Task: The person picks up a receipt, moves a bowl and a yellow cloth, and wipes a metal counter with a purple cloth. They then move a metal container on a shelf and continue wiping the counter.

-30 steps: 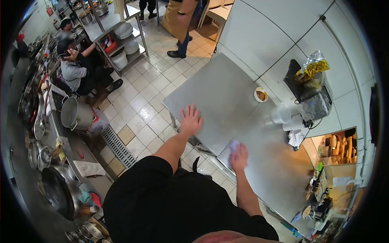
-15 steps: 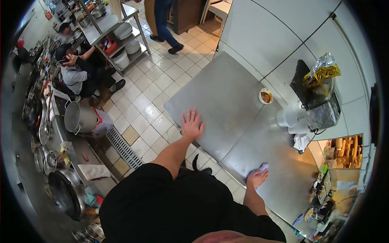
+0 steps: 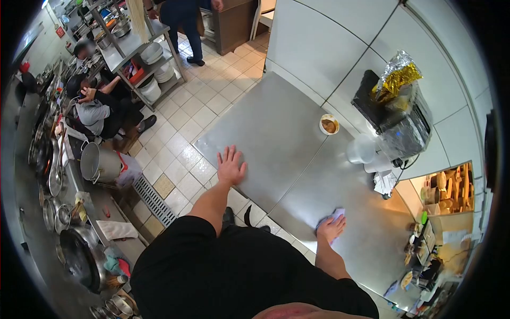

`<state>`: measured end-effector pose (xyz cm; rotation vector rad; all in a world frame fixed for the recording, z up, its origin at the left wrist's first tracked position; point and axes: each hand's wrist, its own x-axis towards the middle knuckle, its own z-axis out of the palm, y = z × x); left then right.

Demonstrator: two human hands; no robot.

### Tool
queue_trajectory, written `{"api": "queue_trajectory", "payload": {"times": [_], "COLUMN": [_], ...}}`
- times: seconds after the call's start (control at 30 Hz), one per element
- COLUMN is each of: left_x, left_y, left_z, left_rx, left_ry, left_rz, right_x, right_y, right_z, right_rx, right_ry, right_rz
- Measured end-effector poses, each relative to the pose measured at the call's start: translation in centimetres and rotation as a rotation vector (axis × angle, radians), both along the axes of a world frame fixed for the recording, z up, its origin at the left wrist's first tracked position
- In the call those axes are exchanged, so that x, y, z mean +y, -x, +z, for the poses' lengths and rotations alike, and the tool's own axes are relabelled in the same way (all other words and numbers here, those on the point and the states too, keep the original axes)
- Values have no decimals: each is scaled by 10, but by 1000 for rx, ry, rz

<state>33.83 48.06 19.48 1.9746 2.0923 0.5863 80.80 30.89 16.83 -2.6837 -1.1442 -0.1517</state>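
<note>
My left hand (image 3: 231, 167) rests flat with fingers spread on the near left edge of a steel table (image 3: 265, 127). Under my right hand (image 3: 332, 228) is a light purple cloth (image 3: 338, 213), pressed against the tabletop; its edges stick out past the fingers. A small white cup (image 3: 329, 124) with brown food in it stands towards the wall side of the table, beyond both hands.
Clear plastic containers (image 3: 361, 149), a crumpled white cloth (image 3: 384, 183) and a plastic-wrapped appliance (image 3: 406, 127) line the wall side. A seated person (image 3: 95, 111) and a large pot (image 3: 101, 162) are at left. Another person (image 3: 182, 24) stands near the shelf (image 3: 164, 85).
My view has shifted, so the table sits further left. My right hand and the cloth have slid slightly further across the tabletop. The person at the back has moved towards the shelf.
</note>
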Motion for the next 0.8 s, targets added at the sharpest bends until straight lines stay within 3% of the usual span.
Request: {"api": "queue_trajectory", "payload": {"times": [0.3, 0.53, 0.63, 0.73, 0.8], "left_x": [-1, 3, 7, 5, -1], "left_y": [-4, -13, -26, -37, -46], "left_z": [0, 3, 3, 4, 10], "left_rx": [42, 111, 85, 52, 47], "left_ry": [-11, 127, 206, 266, 284], "left_rz": [-5, -15, 55, 130, 166], "right_x": [1, 0, -5, -24, -44], "right_y": [3, 1, 1, 1, -3], "right_z": [4, 4, 12, 32, 29], "right_rx": [30, 107, 144, 15, 28], "right_ry": [-45, -50, -56, -47, -194], "right_rz": [12, -9, 43, 165, 194]}}
